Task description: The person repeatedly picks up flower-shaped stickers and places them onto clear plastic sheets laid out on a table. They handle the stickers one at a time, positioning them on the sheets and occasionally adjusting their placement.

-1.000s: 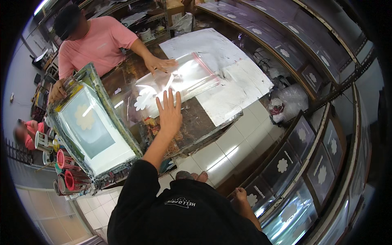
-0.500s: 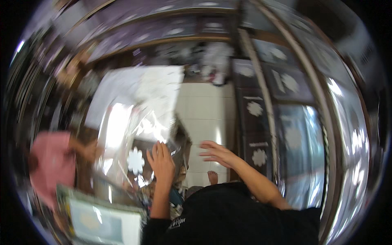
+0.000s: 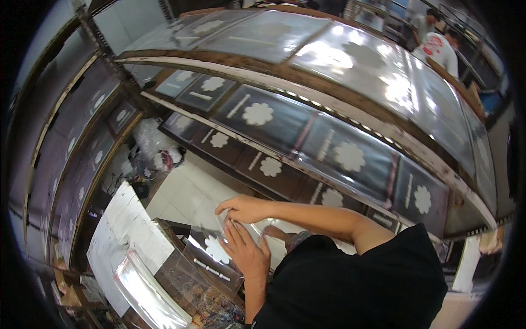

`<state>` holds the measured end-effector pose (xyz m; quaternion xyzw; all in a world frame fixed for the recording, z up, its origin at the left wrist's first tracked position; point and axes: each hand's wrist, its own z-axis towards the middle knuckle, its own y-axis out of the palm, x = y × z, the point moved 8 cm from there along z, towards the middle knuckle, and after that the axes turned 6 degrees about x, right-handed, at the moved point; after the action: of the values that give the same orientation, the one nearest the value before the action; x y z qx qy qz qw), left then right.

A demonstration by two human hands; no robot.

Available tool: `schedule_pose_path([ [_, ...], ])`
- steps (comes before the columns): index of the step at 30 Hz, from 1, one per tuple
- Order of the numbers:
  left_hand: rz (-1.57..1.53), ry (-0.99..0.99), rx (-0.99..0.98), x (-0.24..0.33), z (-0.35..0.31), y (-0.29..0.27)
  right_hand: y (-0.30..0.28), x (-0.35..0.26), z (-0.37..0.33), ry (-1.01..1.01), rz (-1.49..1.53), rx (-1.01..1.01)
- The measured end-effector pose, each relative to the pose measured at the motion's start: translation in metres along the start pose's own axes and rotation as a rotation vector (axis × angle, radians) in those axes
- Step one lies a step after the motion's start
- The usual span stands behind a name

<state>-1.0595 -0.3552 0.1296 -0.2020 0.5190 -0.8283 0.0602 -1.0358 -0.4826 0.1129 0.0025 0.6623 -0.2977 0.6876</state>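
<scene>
A dark flat panel with a white flower shape and a white strip sits in a clear plastic sleeve [image 3: 189, 245] at the edge of the work table. My left hand [image 3: 246, 253] lies over the sleeve's right side, its fingers stretched out and its thumb apart. Just beyond it, my right hand [image 3: 241, 210] reaches across with bent fingers closed on the sleeve's clear edge. The fingertips of both hands nearly meet there. Under my left hand, part of the panel is hidden.
Clear plastic bags [image 3: 148, 290] lie by a white board [image 3: 123, 238] on the stained table [image 3: 222, 304]. A long rack [image 3: 350, 101] holding several wrapped flower panels runs along the far and right side. Another rack [image 3: 66, 148] stands left. Two people [image 3: 438, 52] are at the upper right.
The view has swung to the right, and the person in pink is out of it. My right hand has come over to my left, from empty air onto the sleeve's edge.
</scene>
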Motion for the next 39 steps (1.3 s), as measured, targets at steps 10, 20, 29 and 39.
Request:
schedule_pose_path([
  [10, -0.458, 0.329, 0.355, 0.062, -0.031, -0.067, -0.160, -0.150, -0.192, 0.036, -0.334, 0.340],
  [20, -0.480, 0.133, 0.254, 0.056, -0.012, 0.000, -0.357, -0.324, -0.340, 0.309, -0.664, 0.643],
  [29, -0.415, 0.021, -0.120, 0.067, -0.102, 0.167, -0.557, -0.227, -0.438, 0.595, -0.656, 0.690],
  [39, -0.393, -0.129, -0.380, 0.081, -0.207, 0.236, -0.539, -0.124, -0.429, 0.647, -0.150, 0.442],
])
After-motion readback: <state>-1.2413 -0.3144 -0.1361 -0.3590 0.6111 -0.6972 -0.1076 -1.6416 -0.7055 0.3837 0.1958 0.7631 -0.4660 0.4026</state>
